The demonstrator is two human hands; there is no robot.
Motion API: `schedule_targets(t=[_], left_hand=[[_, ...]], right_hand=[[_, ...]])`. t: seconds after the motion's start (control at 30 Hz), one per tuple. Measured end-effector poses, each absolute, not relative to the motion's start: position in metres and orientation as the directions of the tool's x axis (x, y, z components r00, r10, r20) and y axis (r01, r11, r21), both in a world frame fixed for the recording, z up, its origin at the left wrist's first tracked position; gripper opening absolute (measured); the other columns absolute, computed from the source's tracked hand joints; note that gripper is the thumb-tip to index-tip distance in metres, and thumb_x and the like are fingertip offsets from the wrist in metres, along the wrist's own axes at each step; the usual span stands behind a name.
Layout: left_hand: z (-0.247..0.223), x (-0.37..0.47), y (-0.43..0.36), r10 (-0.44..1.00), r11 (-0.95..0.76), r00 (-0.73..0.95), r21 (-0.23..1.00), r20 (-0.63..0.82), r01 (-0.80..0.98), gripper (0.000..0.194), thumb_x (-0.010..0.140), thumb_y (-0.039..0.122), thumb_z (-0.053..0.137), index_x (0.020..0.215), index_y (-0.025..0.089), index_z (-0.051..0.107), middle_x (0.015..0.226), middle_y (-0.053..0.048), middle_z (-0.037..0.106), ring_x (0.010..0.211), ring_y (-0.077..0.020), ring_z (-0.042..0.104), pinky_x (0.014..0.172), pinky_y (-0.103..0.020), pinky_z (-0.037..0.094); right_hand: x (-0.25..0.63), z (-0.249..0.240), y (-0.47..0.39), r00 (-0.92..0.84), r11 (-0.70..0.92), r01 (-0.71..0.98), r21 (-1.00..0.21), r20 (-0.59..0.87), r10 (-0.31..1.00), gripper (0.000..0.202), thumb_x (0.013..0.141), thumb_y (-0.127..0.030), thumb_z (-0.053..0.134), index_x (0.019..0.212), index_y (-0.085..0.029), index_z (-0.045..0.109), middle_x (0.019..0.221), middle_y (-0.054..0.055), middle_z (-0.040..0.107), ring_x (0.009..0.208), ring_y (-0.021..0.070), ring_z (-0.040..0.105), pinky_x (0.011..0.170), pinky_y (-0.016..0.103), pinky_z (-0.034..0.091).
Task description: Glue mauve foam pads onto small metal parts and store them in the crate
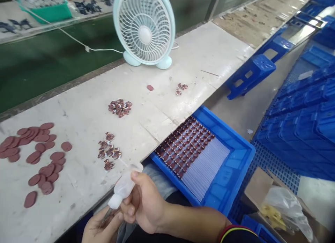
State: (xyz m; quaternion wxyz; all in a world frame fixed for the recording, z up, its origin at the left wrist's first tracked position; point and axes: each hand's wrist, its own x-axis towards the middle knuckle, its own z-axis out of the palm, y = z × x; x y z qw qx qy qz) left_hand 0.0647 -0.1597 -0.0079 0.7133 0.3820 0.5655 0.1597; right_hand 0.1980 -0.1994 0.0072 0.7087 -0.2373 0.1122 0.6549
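Observation:
My right hand (146,201) is closed around a translucent white squeeze bottle (125,185), tilted with its white cap toward the lower left. My left hand (101,227) is just below the cap, its fingers pressed together on something I cannot make out. Beyond the bottle on the table (86,194) lie small brown pieces (108,150), with another cluster of them (119,108) farther back. Many flat reddish-brown ovals (47,170) are spread at the left. A blue crate (222,197) beside the table holds rows of brown pieces (183,148) on a ridged pale sheet.
A light blue fan (144,33) with a white cord stands at the table's back edge. A green bin (47,10) sits beyond. Blue stools (251,75), stacked blue crates (300,127) and a cardboard box (261,190) with plastic bags are at the right.

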Motion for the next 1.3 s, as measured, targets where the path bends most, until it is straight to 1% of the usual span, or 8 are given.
schedule_targets(t=[0.2,0.3,0.43,0.57,0.77,0.9,1.1,1.3], left_hand=[[-0.001,0.075,-0.161,0.606,0.712,0.481,0.702,-0.634,0.03,0.032,0.065,0.03,0.088,0.092,0.016,0.078,0.082,-0.009,0.077,0.075,-0.0269,0.073,0.06,-0.032,0.062],[0.002,0.071,-0.152,0.603,0.77,0.506,0.616,-0.617,-0.167,0.034,0.075,0.031,0.082,0.105,0.019,0.075,0.096,-0.01,0.074,0.083,-0.0265,0.073,0.045,-0.022,0.055],[0.002,0.064,-0.146,0.59,0.799,0.585,0.506,-0.556,-0.325,0.024,0.079,0.024,0.079,0.102,0.019,0.075,0.113,-0.011,0.072,0.093,-0.022,0.074,0.061,-0.017,0.057],[-0.001,0.067,-0.146,0.581,0.812,0.633,0.421,-0.512,-0.405,0.023,0.082,0.027,0.077,0.104,0.019,0.072,0.101,-0.009,0.075,0.085,-0.0197,0.075,0.064,-0.02,0.058],[-0.001,0.067,-0.14,0.575,0.818,0.618,0.392,-0.536,-0.421,0.018,0.085,0.031,0.074,0.097,0.018,0.072,0.097,-0.01,0.077,0.068,-0.0147,0.074,0.057,-0.019,0.055],[0.002,0.062,-0.136,0.588,0.808,0.642,0.396,-0.491,-0.437,0.038,0.071,0.022,0.085,0.108,0.021,0.076,0.125,-0.011,0.071,0.073,-0.0135,0.073,0.065,-0.02,0.056],[-0.002,0.062,-0.139,0.592,0.804,0.66,0.385,-0.462,-0.452,0.033,0.077,0.025,0.081,0.109,0.02,0.077,0.112,-0.012,0.077,0.094,-0.0214,0.074,0.073,-0.024,0.056],[-0.009,0.065,-0.143,0.61,0.792,0.66,0.373,-0.439,-0.483,0.035,0.075,0.028,0.083,0.108,0.019,0.077,0.114,-0.015,0.076,0.101,-0.0276,0.073,0.091,-0.039,0.054]], right_hand=[[0.216,0.03,-0.208,0.103,-0.008,-0.983,-0.181,-0.597,0.795,0.04,0.079,-0.057,0.066,0.084,-0.018,0.062,0.053,-0.008,0.046,0.037,0.003,0.031,0.035,0.015,0.026],[0.233,0.03,-0.209,0.26,0.018,-0.918,-0.396,-0.569,0.78,0.038,0.08,-0.059,0.064,0.095,-0.023,0.066,0.056,-0.004,0.054,0.034,0.0074,0.04,0.03,0.017,0.027],[0.242,0.021,-0.209,0.459,0.053,-0.706,-0.706,-0.398,0.794,0.035,0.077,-0.06,0.065,0.098,-0.033,0.067,0.062,0.0,0.063,0.035,0.0179,0.053,0.025,0.024,0.033],[0.23,0.023,-0.209,0.58,0.062,-0.459,-0.886,-0.246,0.776,0.023,0.083,-0.051,0.063,0.1,-0.036,0.066,0.064,0.0,0.059,0.037,0.0162,0.05,0.028,0.025,0.036],[0.221,0.035,-0.198,0.532,-0.023,-0.411,-0.911,-0.26,0.806,0.037,0.076,-0.061,0.073,0.1,-0.033,0.067,0.06,0.001,0.058,0.042,0.0191,0.053,0.033,0.031,0.042],[0.213,0.039,-0.191,0.59,-0.015,-0.333,-0.943,-0.221,0.777,0.039,0.071,-0.059,0.078,0.097,-0.031,0.069,0.06,0.003,0.061,0.044,0.0207,0.054,0.034,0.032,0.043],[0.193,0.041,-0.18,0.65,0.089,-0.114,-0.989,-0.006,0.76,0.03,0.075,-0.052,0.077,0.097,-0.033,0.07,0.058,0.001,0.06,0.045,0.0213,0.055,0.039,0.037,0.046],[0.178,0.038,-0.175,0.804,0.04,0.041,-0.998,0.056,0.593,0.03,0.065,-0.049,0.081,0.089,-0.035,0.071,0.055,0.001,0.061,0.047,0.0255,0.057,0.045,0.047,0.05]])
